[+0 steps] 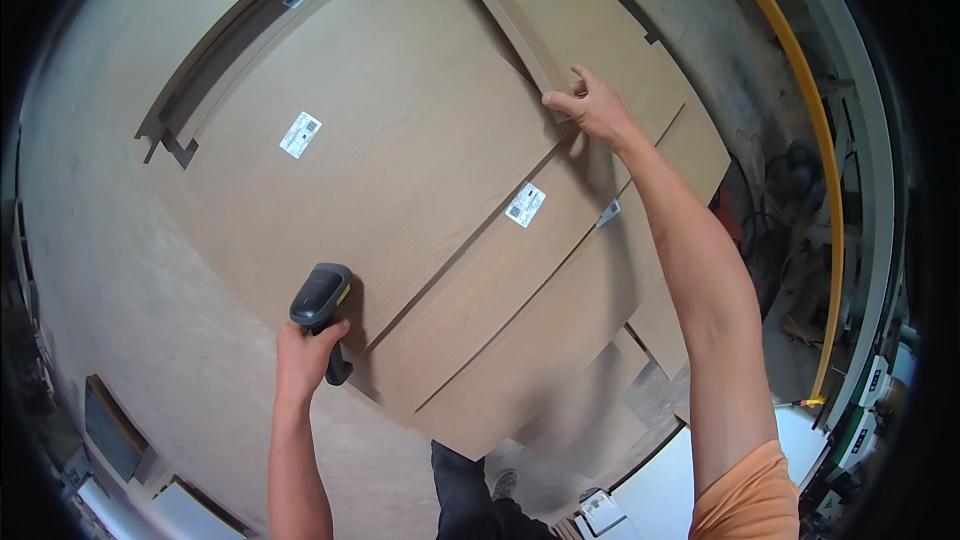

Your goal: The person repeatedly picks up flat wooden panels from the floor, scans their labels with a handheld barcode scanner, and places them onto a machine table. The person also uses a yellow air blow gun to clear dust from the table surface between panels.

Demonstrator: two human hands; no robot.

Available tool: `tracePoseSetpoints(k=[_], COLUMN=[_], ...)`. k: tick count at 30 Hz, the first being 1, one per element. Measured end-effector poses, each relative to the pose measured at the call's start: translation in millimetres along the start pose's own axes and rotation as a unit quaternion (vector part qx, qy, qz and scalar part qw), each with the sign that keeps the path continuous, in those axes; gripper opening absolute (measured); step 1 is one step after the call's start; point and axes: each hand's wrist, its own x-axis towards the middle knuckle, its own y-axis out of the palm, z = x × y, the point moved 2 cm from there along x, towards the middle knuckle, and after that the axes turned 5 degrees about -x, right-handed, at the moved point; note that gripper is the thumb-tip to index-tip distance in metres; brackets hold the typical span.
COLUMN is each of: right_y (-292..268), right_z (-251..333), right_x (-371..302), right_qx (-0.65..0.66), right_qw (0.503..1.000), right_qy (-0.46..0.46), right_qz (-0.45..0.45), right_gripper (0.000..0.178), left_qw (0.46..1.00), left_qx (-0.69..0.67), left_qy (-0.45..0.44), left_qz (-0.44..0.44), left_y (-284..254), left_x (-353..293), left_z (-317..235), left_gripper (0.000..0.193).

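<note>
A black barcode scanner is in my left hand, whose fingers wrap round its handle. The scanner is over the lower left part of a large wood-coloured panel. My right hand grips the near end of a narrow wooden strip, thumb on its left side. That strip lies at a slant along the right part of the panels. White printed labels are stuck on the boards: one on the large panel, another on a narrower board, and a partly covered label beneath my right forearm.
More wooden boards overlap toward me, reaching my legs. A long narrow frame piece curves along the far left. On the right runs a yellow bar beside machinery. A white surface stands at lower right, and a dark panel at lower left.
</note>
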Motion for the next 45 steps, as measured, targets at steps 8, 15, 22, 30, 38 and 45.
tracePoseSetpoints(k=[8, 15, 22, 30, 38, 45], right_y=[25.3, 45.6, 34.4, -65.6, -270.7, -360.1], right_z=[17.8, 12.3, -41.2, -163.2, -241.8, -283.6], right_x=[-53.3, -119.8, -218.8, -488.3, -855.8, -1089.6], right_qx=[-0.076, -0.063, -0.147, -0.163, -0.187, -0.174], right_qw=[0.997, 0.995, 0.969, 0.976, 0.968, 0.950], right_qy=[-0.019, 0.072, 0.187, 0.079, 0.026, 0.079], right_qz=[-0.025, -0.011, 0.070, -0.117, -0.167, -0.247], right_gripper=[0.095, 0.093, 0.100, 0.085, 0.085, 0.085], left_qw=[0.998, 0.988, 0.953, 0.929, 0.790, 0.771], left_qx=[0.030, 0.151, 0.290, 0.315, 0.285, 0.281], left_qy=[0.053, 0.015, 0.064, 0.144, 0.463, 0.445], left_qz=[-0.035, 0.023, 0.059, 0.129, 0.283, 0.360], left_y=[11.4, -25.7, 4.6, 94.8, 229.4, 313.1], left_x=[6.0, 36.2, -11.2, -207.7, -573.1, -808.3], left_z=[-3.9, 6.9, 64.7, 33.8, -77.6, -110.6], left_gripper=[0.025, 0.026, 0.035, 0.033, 0.035, 0.025])
